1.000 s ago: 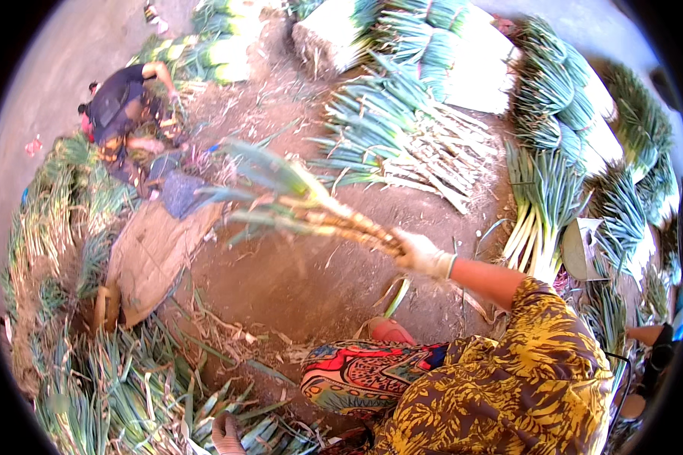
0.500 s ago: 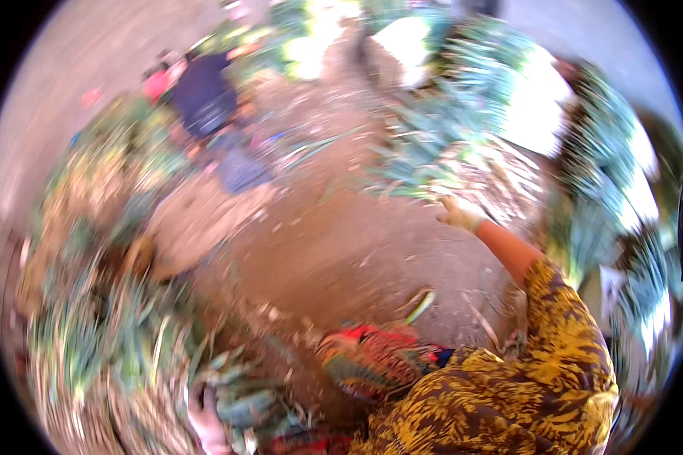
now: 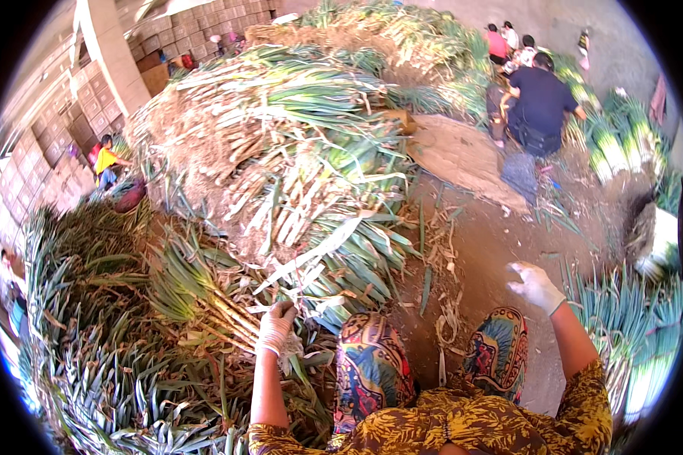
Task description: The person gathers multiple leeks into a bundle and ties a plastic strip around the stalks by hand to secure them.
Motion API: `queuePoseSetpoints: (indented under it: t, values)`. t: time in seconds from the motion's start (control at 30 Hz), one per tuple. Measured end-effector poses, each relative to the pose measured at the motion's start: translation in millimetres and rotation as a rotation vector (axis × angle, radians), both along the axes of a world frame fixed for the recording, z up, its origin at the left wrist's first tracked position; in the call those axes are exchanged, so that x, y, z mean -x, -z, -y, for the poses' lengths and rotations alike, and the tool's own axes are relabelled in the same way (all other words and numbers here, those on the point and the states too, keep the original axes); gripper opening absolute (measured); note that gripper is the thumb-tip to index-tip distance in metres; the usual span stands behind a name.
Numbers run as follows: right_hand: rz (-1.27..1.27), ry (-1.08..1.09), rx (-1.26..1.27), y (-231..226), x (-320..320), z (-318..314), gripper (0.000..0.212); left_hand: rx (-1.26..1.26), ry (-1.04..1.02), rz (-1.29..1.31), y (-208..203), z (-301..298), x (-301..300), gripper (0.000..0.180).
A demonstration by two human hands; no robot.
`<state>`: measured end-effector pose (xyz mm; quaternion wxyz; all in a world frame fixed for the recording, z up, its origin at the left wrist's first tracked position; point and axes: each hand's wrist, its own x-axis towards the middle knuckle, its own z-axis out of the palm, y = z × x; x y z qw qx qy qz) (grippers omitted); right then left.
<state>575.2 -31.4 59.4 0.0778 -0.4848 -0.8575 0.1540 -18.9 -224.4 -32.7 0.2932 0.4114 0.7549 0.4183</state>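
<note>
My left hand (image 3: pixel 276 327), in a pale glove, is closed around the root ends of several leeks (image 3: pixel 228 307). Their yellowish stalks slant up and left from it, with green leaves spread at the far end; pale root fringe seems to show by the wrist. Below and left of these lies a heap of loose green leaves (image 3: pixel 152 379). My right hand (image 3: pixel 537 288), gloved in white, hovers over the brown floor with fingers stretched and nothing in it. Standing leek bundles (image 3: pixel 622 326) are close to its right.
A big pile of leeks (image 3: pixel 281 152) rises ahead. Brown sacking (image 3: pixel 463 155) lies beyond the floor. A person in dark clothes (image 3: pixel 539 106) crouches at the far right, another in yellow (image 3: pixel 106 159) sits far left. Stacked boxes (image 3: pixel 182 34) and a pillar (image 3: pixel 114 53) stand behind.
My view has swung left, bringing the big pile and leaf heap into sight. My right hand has left the leek bundle it was near. My left hand now shows closed on leeks.
</note>
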Motion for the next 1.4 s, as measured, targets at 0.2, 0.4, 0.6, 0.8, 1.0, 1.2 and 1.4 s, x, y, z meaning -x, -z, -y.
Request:
queuePoseSetpoints:
  t: [0.2,0.4,0.6,0.8,1.0,1.2,1.4]
  values:
    - [0.125,-0.378,0.098,-12.8,142.2,-27.0,0.05,-0.036,0.005,-0.107,8.0,-33.8,7.5,0.031]
    - [0.212,-0.56,0.199,-15.3,262.1,-51.9,0.049,-0.133,0.028,-0.592,1.8,-124.5,56.5,0.045]
    - [0.063,-0.701,0.104,-19.4,364.0,-110.1,0.039,0.074,-0.117,-0.825,-17.9,-223.8,114.9,0.099]
    - [-0.144,-0.562,-0.131,-68.0,539.6,-184.1,0.057,0.153,-0.179,-0.704,25.4,-225.2,135.4,0.115]
    - [-0.346,-0.408,-0.411,-140.0,698.4,-283.0,0.061,0.001,-0.172,-0.693,30.8,-235.6,125.6,0.109]
    - [-0.302,-0.046,-0.333,-162.7,808.1,-318.9,0.038,-0.031,-0.196,-0.688,33.3,-233.5,131.2,0.108]
    - [-1.102,-0.186,0.385,-150.7,789.0,-337.4,0.022,-0.073,-0.221,-0.758,42.8,-234.8,135.7,0.106]
